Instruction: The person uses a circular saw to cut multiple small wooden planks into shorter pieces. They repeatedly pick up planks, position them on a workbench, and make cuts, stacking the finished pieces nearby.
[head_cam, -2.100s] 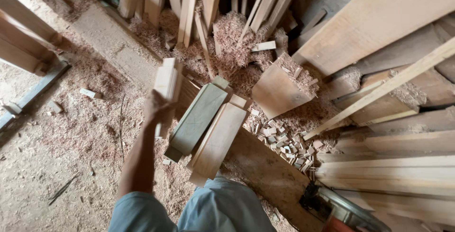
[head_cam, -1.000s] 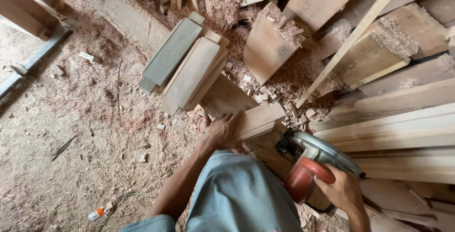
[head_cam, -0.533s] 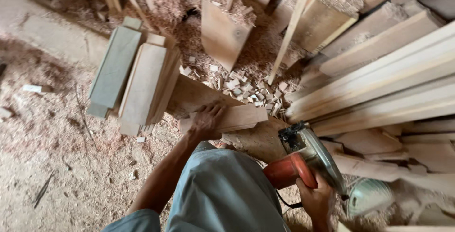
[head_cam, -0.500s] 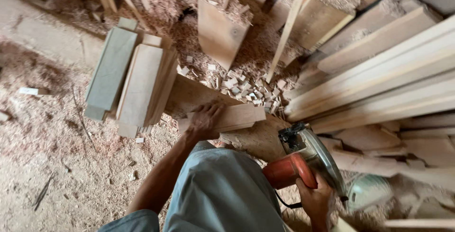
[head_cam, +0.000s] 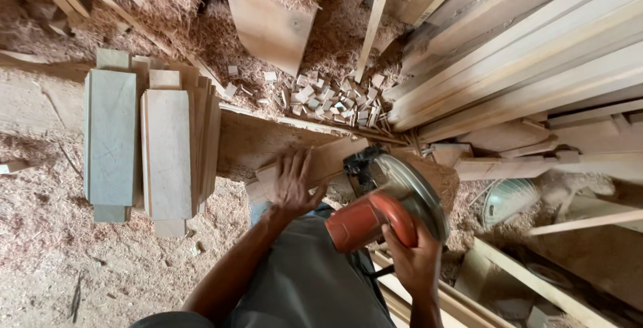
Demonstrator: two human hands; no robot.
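head view, looking down at a sawdust-covered workshop floor. the left hand (head_cam: 295, 184), fingers spread apart and flat, presses on a short wooden board (head_cam: 321, 160) lying at centre frame across a broader plank (head_cam: 251, 140); half a second earlier the same hand already rested on this board, so the hold-down is unchanged. the right hand (head_cam: 415, 261), lower centre-right, is clamped around the orange handle of a circular saw (head_cam: 385, 201). compared with two seconds ago, when the saw lay low at the right edge of the frame and the left hand held a small block aloft, the saw now stands just beside the board's right end, its guard touching or nearly touching the wood; the blade itself is hidden. this reads as the board being set and the cut about to start or just starting. at left, a stack of cut boards (head_cam: 151, 147) lies well apart from the hands; a heap of small offcut blocks (head_cam: 328, 94) sits above centre; long planks (head_cam: 522, 53) fill the upper right.
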